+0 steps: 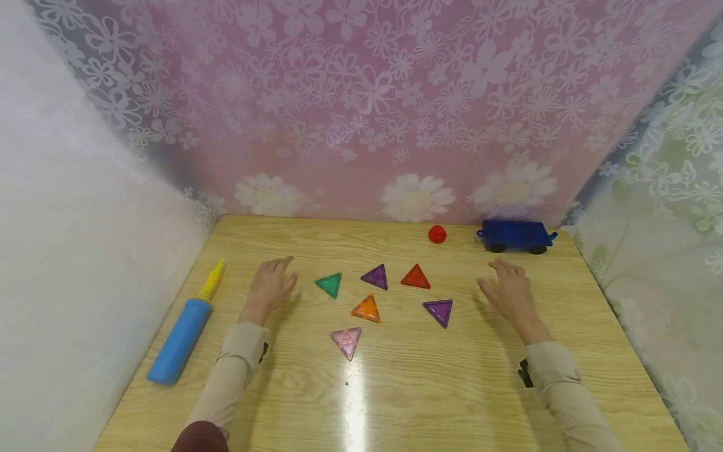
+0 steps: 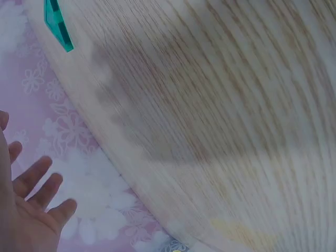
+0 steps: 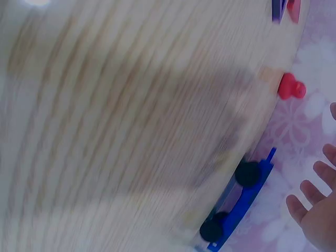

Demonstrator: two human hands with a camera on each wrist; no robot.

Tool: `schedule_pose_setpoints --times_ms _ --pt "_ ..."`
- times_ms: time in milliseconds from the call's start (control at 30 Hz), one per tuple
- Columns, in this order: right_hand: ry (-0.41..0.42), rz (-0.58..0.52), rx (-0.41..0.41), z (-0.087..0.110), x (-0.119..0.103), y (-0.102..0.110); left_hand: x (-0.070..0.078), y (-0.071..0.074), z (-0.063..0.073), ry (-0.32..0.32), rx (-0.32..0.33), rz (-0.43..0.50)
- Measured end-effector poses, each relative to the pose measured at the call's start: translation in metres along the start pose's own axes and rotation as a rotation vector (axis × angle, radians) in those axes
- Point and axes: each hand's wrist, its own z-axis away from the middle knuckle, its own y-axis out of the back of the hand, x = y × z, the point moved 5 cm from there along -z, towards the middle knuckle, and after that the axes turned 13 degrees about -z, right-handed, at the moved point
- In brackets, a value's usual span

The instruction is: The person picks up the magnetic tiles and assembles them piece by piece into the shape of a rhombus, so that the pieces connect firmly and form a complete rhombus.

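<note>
My left hand (image 1: 268, 289) hovers over the table with relaxed fingers, holding nothing. Nearest to it is a green triangular tile (image 1: 330, 285), whose edge also shows in the left wrist view (image 2: 59, 25). On the other side my right hand (image 1: 510, 298) is raised with its fingers loosely bent and free of any object. Between the hands lie more translucent triangular tiles, all apart: a purple tile (image 1: 376, 277), a red tile (image 1: 417, 277), an orange tile (image 1: 368, 309), a second purple tile (image 1: 440, 311) and a pink tile (image 1: 347, 342).
A blue toy wagon (image 1: 515, 236) with black wheels stands at the back right, beyond the right hand. Left of it sits a small red knob-like piece (image 1: 437, 234). A blue hand pump (image 1: 182, 342) with a yellow nozzle lies along the left edge. Floral curtains border the wooden table (image 1: 429, 389).
</note>
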Motion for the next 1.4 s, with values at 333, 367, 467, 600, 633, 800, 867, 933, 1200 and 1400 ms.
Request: schedule_pose_setpoints --times_ms 333,367,467,600,633,800,867,933,1200,1400 --pt "0.140 -0.094 -0.001 0.002 -0.023 -0.019 0.006 -0.010 0.006 -0.035 -0.128 0.117" --pt "0.145 -0.106 -0.005 0.002 -0.026 -0.020 0.008 -0.010 0.006 -0.045 -0.123 0.115" --pt "0.156 -0.122 -0.030 0.003 -0.034 -0.024 0.013 -0.011 0.007 -0.084 -0.111 0.119" --pt "0.177 -0.132 -0.071 0.009 -0.047 -0.032 0.023 -0.013 0.008 -0.124 -0.127 0.133" --pt "0.189 -0.139 -0.077 0.010 -0.051 -0.034 0.025 -0.014 0.008 -0.131 -0.132 0.133" --pt "0.265 -0.123 -0.100 0.016 -0.071 -0.047 0.035 -0.022 0.008 -0.155 -0.153 0.125" --pt "0.293 -0.114 -0.115 0.019 -0.079 -0.053 0.039 -0.024 0.008 -0.162 -0.161 0.122" --pt "0.325 -0.114 -0.133 0.021 -0.086 -0.060 0.043 -0.026 0.007 -0.173 -0.163 0.120" --pt "0.428 -0.102 -0.193 0.036 -0.114 -0.091 0.053 -0.037 0.009 -0.217 -0.188 0.105" --pt "0.418 -0.119 -0.294 0.049 -0.130 -0.113 0.062 -0.042 0.009 -0.270 -0.188 0.057"
